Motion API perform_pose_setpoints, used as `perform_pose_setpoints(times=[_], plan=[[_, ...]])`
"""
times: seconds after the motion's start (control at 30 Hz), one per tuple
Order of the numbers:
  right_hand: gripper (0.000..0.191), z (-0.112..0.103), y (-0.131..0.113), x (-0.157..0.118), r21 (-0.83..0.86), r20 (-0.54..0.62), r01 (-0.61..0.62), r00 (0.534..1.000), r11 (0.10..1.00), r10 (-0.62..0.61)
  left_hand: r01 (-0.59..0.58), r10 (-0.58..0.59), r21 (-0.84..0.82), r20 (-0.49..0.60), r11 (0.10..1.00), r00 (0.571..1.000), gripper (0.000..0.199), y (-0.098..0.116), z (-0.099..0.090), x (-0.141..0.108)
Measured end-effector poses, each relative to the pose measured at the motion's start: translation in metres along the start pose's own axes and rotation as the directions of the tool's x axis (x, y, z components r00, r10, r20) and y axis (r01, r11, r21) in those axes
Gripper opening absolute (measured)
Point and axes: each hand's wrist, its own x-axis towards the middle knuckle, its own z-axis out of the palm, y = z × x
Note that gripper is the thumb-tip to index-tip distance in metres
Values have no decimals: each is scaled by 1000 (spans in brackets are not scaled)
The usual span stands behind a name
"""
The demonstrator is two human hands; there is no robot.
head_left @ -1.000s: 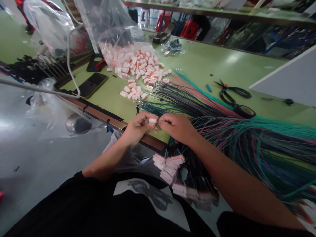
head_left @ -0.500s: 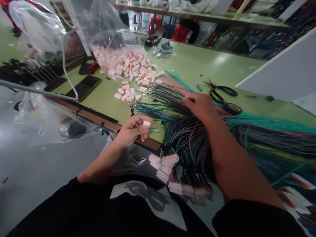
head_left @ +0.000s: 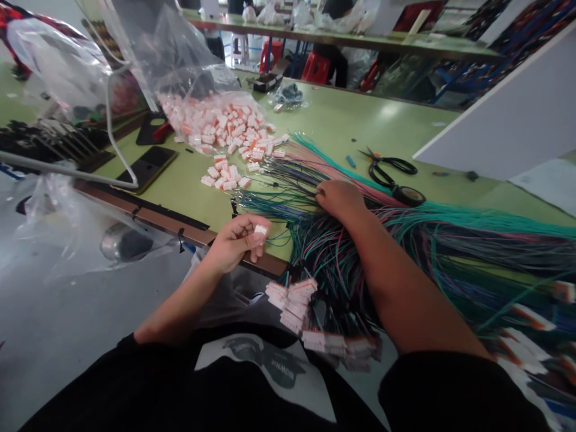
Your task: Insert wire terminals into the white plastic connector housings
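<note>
A small white connector housing (head_left: pixel 260 230) is pinched between the thumb and fingers of my left hand (head_left: pixel 240 241), just above the table's front edge. My right hand (head_left: pixel 341 198) is closed at the bundle of dark wires (head_left: pixel 297 173), its fingertips down among them; they look pinched on a wire, though the tips are partly hidden. Teal wires (head_left: pixel 472 219) and pink ones run alongside. Several wired connectors (head_left: pixel 294 306) hang over the front edge near my lap. A small group of loose white-and-orange connectors (head_left: pixel 225 174) lies beyond my left hand.
A clear bag (head_left: pixel 202 114) spills a heap of connectors at the back. Scissors (head_left: pixel 389 168) and a roll of black tape (head_left: pixel 408 195) lie right of the wires. A phone (head_left: pixel 148 168) and a bent metal rod (head_left: pixel 110 114) are at the left. A white panel (head_left: pixel 508 114) stands at the right.
My right hand has moved slightly left and down over the dark wires. The left hand still holds the connector. The whole view has shifted a little.
</note>
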Motion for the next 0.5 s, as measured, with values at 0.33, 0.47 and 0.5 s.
perform_pose_setpoints(times=[0.33,0.47,0.5], plan=[[36,2,7,-1,25,-29,-23,999,999,23,2,-2,-2,5,1000,1000,28,-2,-1,-1],[36,1,6,-3,29,-39,-54,998,998,55,5,-5,-10,4,1000,1000,29,-1,0,0],[35,1,6,-3,39,-42,-59,997,997,61,10,-10,-11,-1,1000,1000,30,-1,1,0]])
